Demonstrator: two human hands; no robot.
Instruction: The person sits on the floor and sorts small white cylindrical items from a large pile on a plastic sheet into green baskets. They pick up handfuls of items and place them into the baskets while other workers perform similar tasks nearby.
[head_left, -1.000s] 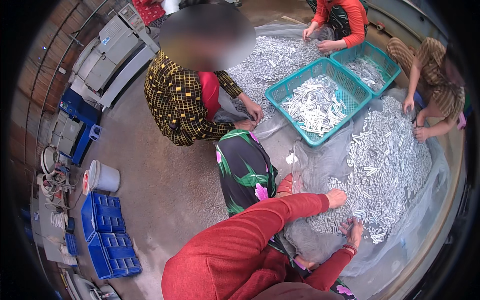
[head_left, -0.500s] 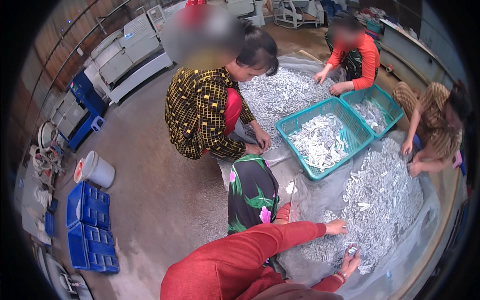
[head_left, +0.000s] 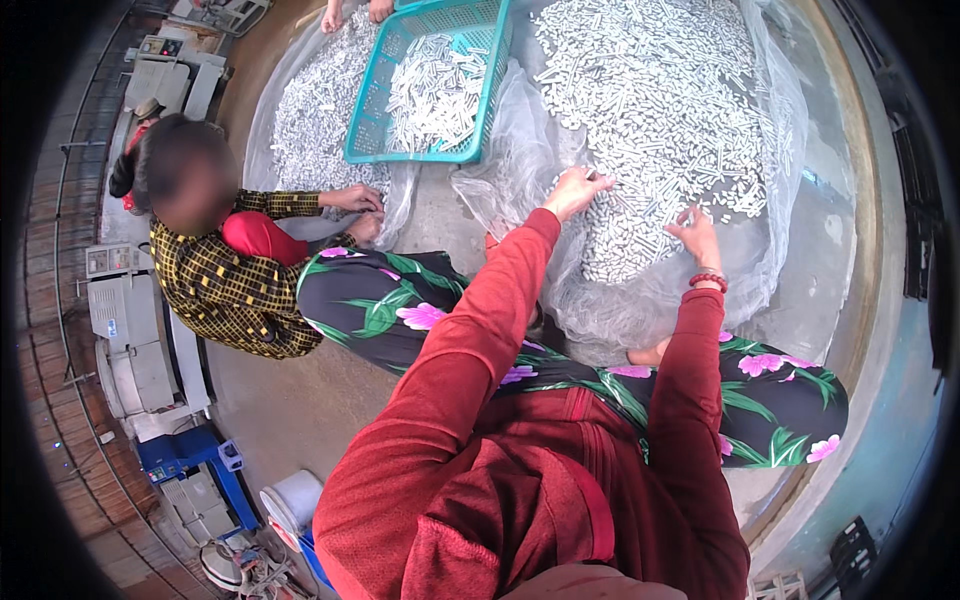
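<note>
A wide heap of short silvery cylinder pieces (head_left: pixel 650 80) lies on a sheet of translucent mesh (head_left: pixel 600 325) before me. At the heap's left edge, my left hand (head_left: pixel 580 192) reaches in with its fingers drawn together at the tips; anything between them is too small to make out. Farther right, over the heap's near edge, my right hand (head_left: pixel 696 240) has its thumb and bent fingers apart, with no piece plainly held. A red bead bracelet (head_left: pixel 708 281) circles that wrist. Loose pieces lie around the right hand's fingertips.
A teal plastic basket (head_left: pixel 362 120) holding longer pale pieces stands at the upper left. Beside it, a co-worker in a yellow-and-black top (head_left: pixel 225 290) works at a second heap (head_left: pixel 315 130). Another person's hands show at the top edge. Machines (head_left: pixel 130 340) and a white bucket (head_left: pixel 292 497) stand left.
My view has swung toward the right and down, bringing the near heap to the middle. The small pieces seen in my right hand before no longer show there. My left hand stays at the heap.
</note>
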